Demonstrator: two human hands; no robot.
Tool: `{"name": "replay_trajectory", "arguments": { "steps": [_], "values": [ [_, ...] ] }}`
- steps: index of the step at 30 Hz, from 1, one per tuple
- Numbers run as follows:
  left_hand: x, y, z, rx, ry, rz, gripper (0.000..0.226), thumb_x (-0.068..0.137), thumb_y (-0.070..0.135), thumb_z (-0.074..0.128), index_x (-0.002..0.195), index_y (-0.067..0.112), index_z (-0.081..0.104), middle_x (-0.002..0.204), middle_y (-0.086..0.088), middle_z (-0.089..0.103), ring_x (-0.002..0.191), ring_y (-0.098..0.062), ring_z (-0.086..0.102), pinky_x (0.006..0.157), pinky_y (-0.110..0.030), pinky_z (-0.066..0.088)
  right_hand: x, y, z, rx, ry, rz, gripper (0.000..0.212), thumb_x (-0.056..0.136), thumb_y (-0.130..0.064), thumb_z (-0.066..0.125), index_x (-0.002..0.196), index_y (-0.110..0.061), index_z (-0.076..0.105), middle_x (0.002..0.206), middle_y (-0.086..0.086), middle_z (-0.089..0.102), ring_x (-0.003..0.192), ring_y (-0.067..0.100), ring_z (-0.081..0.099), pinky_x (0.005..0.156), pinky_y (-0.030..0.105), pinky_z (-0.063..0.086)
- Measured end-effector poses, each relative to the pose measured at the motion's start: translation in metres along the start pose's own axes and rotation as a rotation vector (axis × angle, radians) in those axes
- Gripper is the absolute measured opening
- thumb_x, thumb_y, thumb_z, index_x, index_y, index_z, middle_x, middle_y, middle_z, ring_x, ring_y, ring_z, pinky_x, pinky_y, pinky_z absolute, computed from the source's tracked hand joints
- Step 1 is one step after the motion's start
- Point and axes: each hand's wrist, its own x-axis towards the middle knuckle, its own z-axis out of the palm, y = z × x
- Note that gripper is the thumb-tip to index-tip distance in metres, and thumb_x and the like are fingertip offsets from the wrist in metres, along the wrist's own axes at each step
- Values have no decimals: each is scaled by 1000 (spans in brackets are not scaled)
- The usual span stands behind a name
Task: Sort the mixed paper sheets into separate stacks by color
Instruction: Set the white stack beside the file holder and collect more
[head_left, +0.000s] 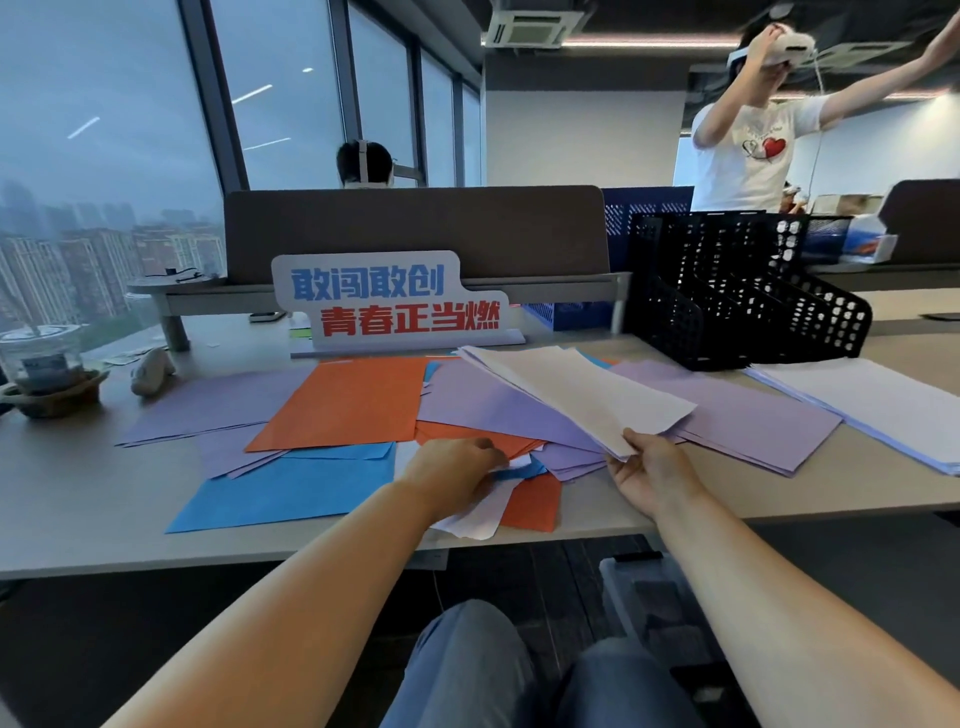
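Observation:
A mixed heap of paper lies in the middle of the desk. My right hand (652, 475) pinches the near corner of a lifted bundle of white sheets (582, 392), raised over purple sheets (498, 410). My left hand (457, 470) reaches into the heap, its fingers curled on a blue sheet's edge (522, 470) among white and orange scraps. An orange sheet (348, 402) lies at centre, a blue sheet (291, 488) at the front left, a purple sheet (218, 402) at the far left. More purple sheets (753, 415) and a white stack (883, 400) lie to the right.
A black mesh file rack (737, 291) stands at the back right. A sign with blue and red characters (395, 301) stands behind the papers. A plastic cup (41, 364) sits at the far left. Two people are beyond the brown divider (415, 228). The desk edge (208, 561) runs near me.

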Motion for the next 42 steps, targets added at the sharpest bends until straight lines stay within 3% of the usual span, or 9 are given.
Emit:
{"name": "replay_trajectory", "arguments": {
  "steps": [5,11,13,21,25,30,34,38,42],
  "values": [
    [2,-6,2,-39,132,-280,27,98,30,40,109,16,61,109,-3,60,97,-24,60,71,-30,46,4,-1,-5,46,-61,29,22,95,4,33,95,-4,54,62,6,70,49,13,65,40,15,48],
    [8,-19,-16,-525,343,-487,30,96,28,49,111,9,67,112,-8,65,98,-27,57,80,-31,43,4,-3,-7,86,-82,34,21,96,3,35,106,-1,52,81,13,64,52,16,67,41,17,49],
    [8,-22,-21,-579,447,-490,29,94,27,53,111,7,68,110,-10,65,96,-27,57,78,-31,42,2,-3,-7,102,-84,26,21,96,3,34,105,-1,52,75,13,68,53,17,68,43,19,51],
    [11,-30,-60,-297,673,-419,26,97,27,48,105,10,66,104,-9,67,86,-29,61,64,-28,39,-1,-3,-5,126,-73,-1,21,96,3,35,97,-4,54,69,9,71,54,17,69,46,20,53],
    [14,-41,-85,-312,675,-531,26,98,26,43,99,7,61,99,-15,66,83,-32,57,63,-32,34,-1,-4,-5,119,-46,8,21,91,5,33,98,-2,52,85,12,60,49,16,66,43,18,51],
    [28,-65,-109,-428,514,-662,28,96,24,42,95,5,63,94,-15,67,89,-31,59,70,-33,43,-9,-6,-4,55,-44,20,23,89,2,30,92,-4,52,76,9,54,42,12,60,37,15,44],
    [30,-66,-125,-539,579,-677,25,95,24,49,101,8,67,99,-13,68,96,-30,60,75,-29,43,-9,-6,-5,41,-52,42,27,86,5,29,97,-2,53,77,8,55,41,11,57,38,15,44],
    [29,-53,-146,-235,634,-571,25,98,27,46,105,15,66,103,-8,68,94,-28,60,65,-30,36,-6,-8,-1,-44,-2,76,33,85,5,29,114,-2,44,78,13,52,40,13,56,37,15,44],
    [35,-41,-164,11,717,-475,25,100,21,40,114,18,61,100,-7,69,86,-31,62,66,-27,30,-12,-19,2,-413,23,76,31,83,5,28,108,1,45,82,16,49,49,17,48,37,18,42]
  ]
}}
